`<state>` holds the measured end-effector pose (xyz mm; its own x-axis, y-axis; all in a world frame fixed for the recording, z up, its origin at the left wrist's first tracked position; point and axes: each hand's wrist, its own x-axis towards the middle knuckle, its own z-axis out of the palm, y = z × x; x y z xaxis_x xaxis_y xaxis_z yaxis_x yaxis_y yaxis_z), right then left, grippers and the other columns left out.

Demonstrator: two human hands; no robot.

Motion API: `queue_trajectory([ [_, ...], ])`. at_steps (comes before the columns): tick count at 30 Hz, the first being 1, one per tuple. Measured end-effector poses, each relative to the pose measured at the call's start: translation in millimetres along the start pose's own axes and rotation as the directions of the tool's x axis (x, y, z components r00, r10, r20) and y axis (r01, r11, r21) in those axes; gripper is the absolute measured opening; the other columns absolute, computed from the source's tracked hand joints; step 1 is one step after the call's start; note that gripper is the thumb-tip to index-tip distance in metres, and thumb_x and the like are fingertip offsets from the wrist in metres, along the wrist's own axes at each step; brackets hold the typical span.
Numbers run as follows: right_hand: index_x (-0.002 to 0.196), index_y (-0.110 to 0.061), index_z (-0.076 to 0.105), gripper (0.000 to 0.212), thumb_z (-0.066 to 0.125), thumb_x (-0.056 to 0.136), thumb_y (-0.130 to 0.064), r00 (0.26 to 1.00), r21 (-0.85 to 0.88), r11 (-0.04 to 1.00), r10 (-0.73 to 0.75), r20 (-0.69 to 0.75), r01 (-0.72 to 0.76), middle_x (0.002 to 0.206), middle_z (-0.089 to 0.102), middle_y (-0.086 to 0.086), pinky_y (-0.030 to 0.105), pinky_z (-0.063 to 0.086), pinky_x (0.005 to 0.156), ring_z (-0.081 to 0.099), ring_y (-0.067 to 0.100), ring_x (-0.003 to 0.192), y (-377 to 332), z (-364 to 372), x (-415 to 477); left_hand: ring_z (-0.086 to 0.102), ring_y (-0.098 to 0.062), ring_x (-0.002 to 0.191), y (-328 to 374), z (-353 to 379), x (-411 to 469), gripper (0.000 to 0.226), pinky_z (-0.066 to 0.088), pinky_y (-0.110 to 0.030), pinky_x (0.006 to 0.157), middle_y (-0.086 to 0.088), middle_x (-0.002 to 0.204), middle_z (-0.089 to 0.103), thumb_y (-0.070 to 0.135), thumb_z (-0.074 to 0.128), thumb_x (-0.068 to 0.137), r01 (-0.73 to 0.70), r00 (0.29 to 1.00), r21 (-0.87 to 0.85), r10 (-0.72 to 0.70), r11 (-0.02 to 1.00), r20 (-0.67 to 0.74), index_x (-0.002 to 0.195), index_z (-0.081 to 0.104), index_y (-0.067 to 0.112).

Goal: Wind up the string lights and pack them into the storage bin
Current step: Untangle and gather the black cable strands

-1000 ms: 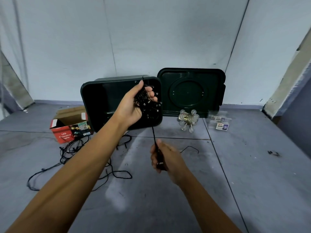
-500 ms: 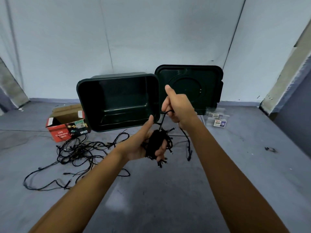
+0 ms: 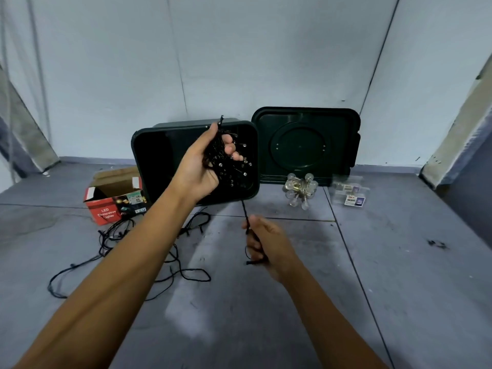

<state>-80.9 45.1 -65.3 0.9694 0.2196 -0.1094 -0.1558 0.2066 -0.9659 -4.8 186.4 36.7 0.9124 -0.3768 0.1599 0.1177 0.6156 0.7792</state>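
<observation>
While the left hand [image 3: 198, 170] clutches the bristly string lights [image 3: 214, 155], the right hand [image 3: 269, 243] pinches their thin cord [image 3: 244, 209].

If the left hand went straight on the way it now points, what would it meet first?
Most likely the storage bin: the left hand, gripping the wound string lights, points into its open mouth. Depth from one view is unclear.
</observation>
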Motion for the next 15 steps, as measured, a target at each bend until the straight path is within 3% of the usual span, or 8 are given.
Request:
queue_trajectory([
  [5, 0.079, -0.013, 0.061, 0.022, 0.05, 0.095, -0.023, 0.995, -0.309, 0.951, 0.0, 0.101, 0.031, 0.055, 0.046, -0.004, 0.022, 0.044, 0.046, 0.045, 0.006, 0.043, -25, 21, -20, 0.059, -0.017, 0.061, -15, -17, 5, 0.038, 0.054, -0.025, 0.067, -0.002, 0.061, 0.058, 0.036, 0.045, 0.094, 0.026, 0.994, 0.015, -0.024, 1.0, -0.105, 0.072, 0.062, 0.009],
  [7, 0.087, -0.007, 0.061, 0.021, 0.048, 0.096, -0.02, 0.989, -0.451, 0.89, -0.006, 0.145, 0.071, 0.06, 0.051, -0.002, 0.025, 0.049, 0.054, 0.052, 0.005, 0.049, -45, 25, -23, 0.061, -0.018, 0.063, -24, -24, 3, 0.036, 0.055, -0.026, 0.068, -0.002, 0.063, 0.06, 0.037, 0.047, 0.092, 0.059, 0.99, 0.027, -0.055, 0.998, -0.127, 0.074, 0.061, 0.009],
  [9, 0.093, -0.005, 0.06, 0.019, 0.046, 0.097, -0.018, 0.991, -0.571, 0.815, -0.027, 0.13, 0.097, 0.063, 0.053, 0.001, 0.023, 0.051, 0.051, 0.055, 0.007, 0.051, -67, 27, -22, 0.063, -0.017, 0.064, -35, -28, -1, 0.036, 0.055, -0.026, 0.067, -0.003, 0.064, 0.062, 0.037, 0.047, 0.092, 0.106, 0.983, 0.119, -0.087, 0.987, -0.16, 0.077, 0.061, 0.008],
  [11, 0.096, -0.005, 0.059, 0.019, 0.044, 0.097, -0.017, 0.99, -0.709, 0.693, -0.076, 0.115, 0.135, 0.064, 0.052, 0.003, 0.021, 0.048, 0.043, 0.053, 0.01, 0.045, -90, 27, -16, 0.064, -0.017, 0.066, -45, -26, -10, 0.04, 0.054, -0.023, 0.061, -0.004, 0.067, 0.067, 0.038, 0.042, 0.095, 0.161, 0.977, 0.241, -0.12, 0.957, -0.176, 0.082, 0.063, 0.007],
  [15, 0.089, -0.01, 0.064, 0.02, 0.048, 0.095, -0.021, 0.979, -0.907, 0.368, -0.074, 0.191, 0.205, 0.068, 0.057, 0.002, 0.017, 0.046, 0.043, 0.053, 0.012, 0.046, -125, 19, 3, 0.069, -0.02, 0.076, -52, -13, -27, 0.066, 0.057, -0.03, 0.07, -0.01, 0.084, 0.072, 0.057, 0.025, 0.091, 0.306, 0.951, 0.376, -0.302, 0.875, -0.071, 0.111, 0.061, 0.006],
])
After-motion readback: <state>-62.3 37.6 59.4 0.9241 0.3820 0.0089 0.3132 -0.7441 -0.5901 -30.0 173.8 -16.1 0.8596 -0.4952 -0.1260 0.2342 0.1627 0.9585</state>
